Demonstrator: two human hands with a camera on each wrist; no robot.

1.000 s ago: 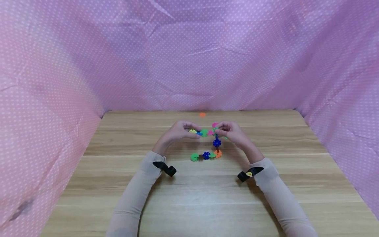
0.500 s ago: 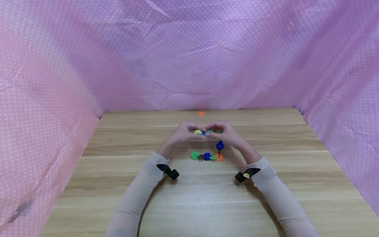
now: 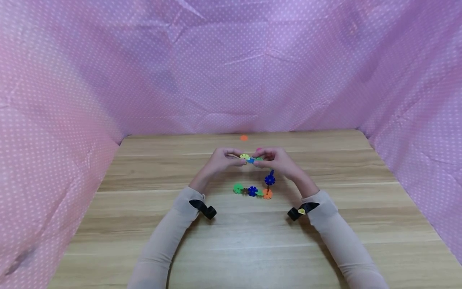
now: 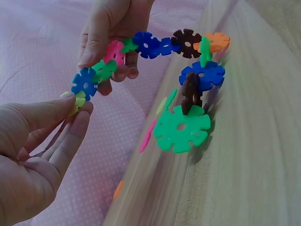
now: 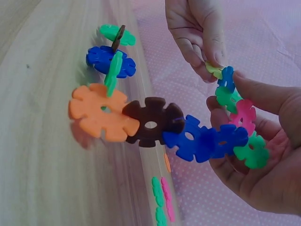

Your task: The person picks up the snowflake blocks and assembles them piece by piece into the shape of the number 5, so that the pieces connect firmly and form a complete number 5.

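Observation:
A chain of interlocking plastic flower discs (image 5: 150,123) runs from the tabletop up to both hands. My left hand (image 3: 219,161) pinches the yellow disc (image 4: 77,103) at its raised end between thumb and fingers. A thin brown edge (image 4: 55,140) shows between those fingers. Beside the yellow disc is a blue disc (image 4: 84,84), where my right hand (image 3: 278,161) pinches the chain. Green and pink discs (image 5: 244,114) curve past the right palm. The chain's lower part, with an orange disc (image 3: 267,194) at the bend, ends in a green disc (image 3: 238,188).
Beyond the hands, a loose orange disc (image 3: 244,137) lies near the far edge of the wooden table (image 3: 231,249). Loose pink (image 5: 168,197) and green discs (image 5: 157,190) lie close by. Pink dotted cloth (image 3: 231,72) surrounds the table.
My right hand has shifted left along the chain, from the green disc near the bend to beside the blue disc. The left hand keeps the yellow end, now slightly farther right.

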